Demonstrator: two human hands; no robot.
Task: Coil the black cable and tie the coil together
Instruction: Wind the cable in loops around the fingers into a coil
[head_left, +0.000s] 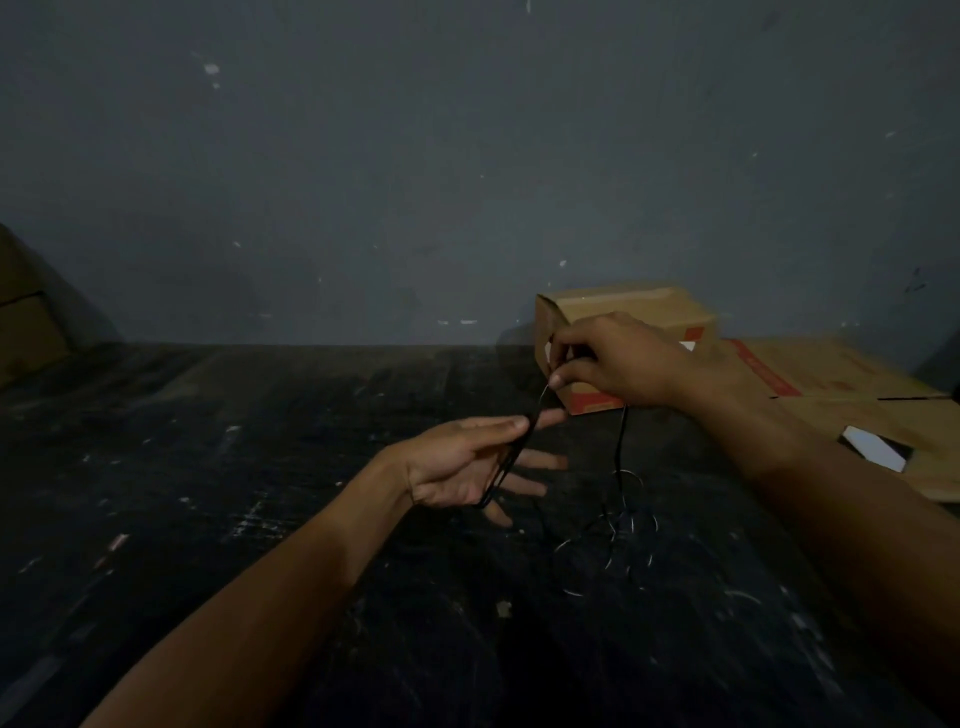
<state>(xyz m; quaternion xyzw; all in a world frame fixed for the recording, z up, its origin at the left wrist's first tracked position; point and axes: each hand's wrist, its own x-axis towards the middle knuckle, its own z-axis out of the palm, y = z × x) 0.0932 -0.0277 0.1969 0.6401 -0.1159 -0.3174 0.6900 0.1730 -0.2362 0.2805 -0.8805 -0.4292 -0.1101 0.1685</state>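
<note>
Currently, the thin black cable (511, 457) runs in several parallel strands across the open palm of the left hand (467, 462), then rises to the right hand (613, 358), from which a loose length drops to a heap of untidy loops (610, 530) on the dark scuffed desk (260, 519).

Handling: the cable appears light, limp and smooth. It will likely sag, spring out of shape and slide between strands if tension is lost. Best take-hold points are the bundled strands at the palm, to fix the coil, and the free length just above the heap, to feed each new turn.

Left hand: palm up and tilted inward, forearm reaching forward from the lower left. The grip is mostly open; fingers are spread and extended, with the thumb resting on the strands near the index finger. This is a loose retention, not a closed clasp.

Right hand: raised above and beyond the left, knuckles up, wrist bent down. The grip is closed to a fine pinch, thumb against fingertips, on the cable.

Behind the right hand stands a brown cardboard box (623, 306); flattened cardboard (841, 379) lies further right.

Coiling is judged only partly done; no tie is seen.
</note>
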